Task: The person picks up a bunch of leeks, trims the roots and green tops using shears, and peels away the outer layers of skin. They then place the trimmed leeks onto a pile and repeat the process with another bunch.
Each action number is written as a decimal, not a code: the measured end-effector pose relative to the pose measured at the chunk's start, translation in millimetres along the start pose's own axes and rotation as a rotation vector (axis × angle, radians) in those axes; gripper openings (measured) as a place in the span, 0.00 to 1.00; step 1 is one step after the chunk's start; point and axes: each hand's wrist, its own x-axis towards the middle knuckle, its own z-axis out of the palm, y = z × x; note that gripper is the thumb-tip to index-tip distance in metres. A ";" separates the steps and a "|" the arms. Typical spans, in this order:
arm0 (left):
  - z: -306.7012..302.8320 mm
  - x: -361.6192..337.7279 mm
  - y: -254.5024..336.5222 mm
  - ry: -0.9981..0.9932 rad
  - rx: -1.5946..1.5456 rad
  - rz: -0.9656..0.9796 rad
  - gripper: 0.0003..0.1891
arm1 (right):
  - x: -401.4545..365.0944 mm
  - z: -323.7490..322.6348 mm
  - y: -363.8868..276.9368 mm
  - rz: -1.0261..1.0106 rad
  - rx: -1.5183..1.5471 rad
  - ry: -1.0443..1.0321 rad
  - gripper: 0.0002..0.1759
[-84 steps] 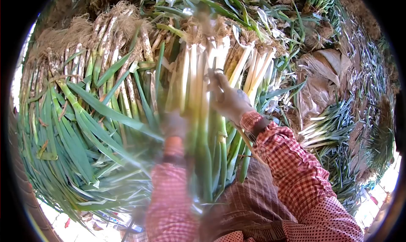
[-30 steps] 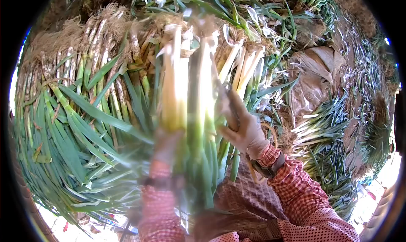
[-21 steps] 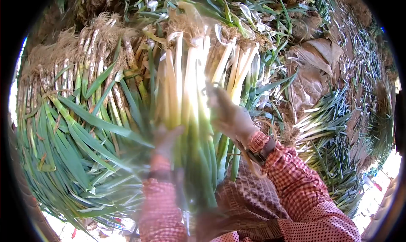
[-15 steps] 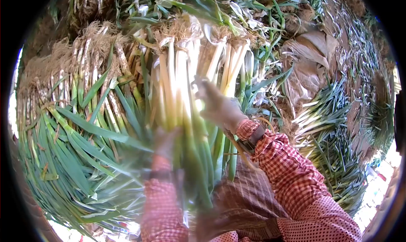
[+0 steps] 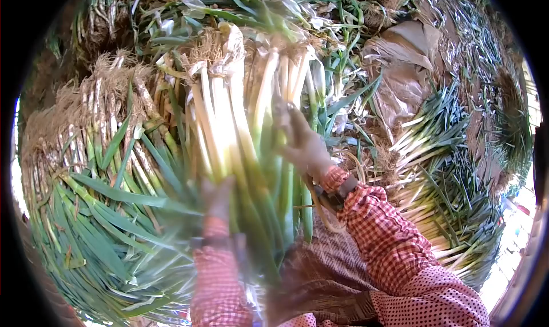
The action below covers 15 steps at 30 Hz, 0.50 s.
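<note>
A bunch of spring onions (image 5: 220,118) lies in front of me, pale peeled-looking stems and root tufts pointing away, green leaves toward my lap. My left hand (image 5: 217,195) is at the left side of the bunch, where the stems turn green; motion smears its fingers, so its grip cannot be made out. On the right side, my right hand (image 5: 306,144) is beside the stems with thumb and fingers apart. Its fingertips are blurred against the stalks, and nothing shows clasped in it.
Unpeeled spring onions (image 5: 97,110) with brown roots are heaped at the left. More cleaned spring onions (image 5: 426,195) lie in a row at the right. Loose leaf trimmings (image 5: 263,12) cover the far side, near a crumpled brown sheet (image 5: 403,70).
The view has shifted slightly, so the heaps sit a little to the left. The root ends of the bunch now lean more to the left. Both hands stay beside the bunch.
</note>
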 end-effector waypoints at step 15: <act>4.7 -18.0 33.8 0.013 0.194 -0.106 0.62 | -6.4 -47.2 10.6 0.288 0.216 -0.108 0.55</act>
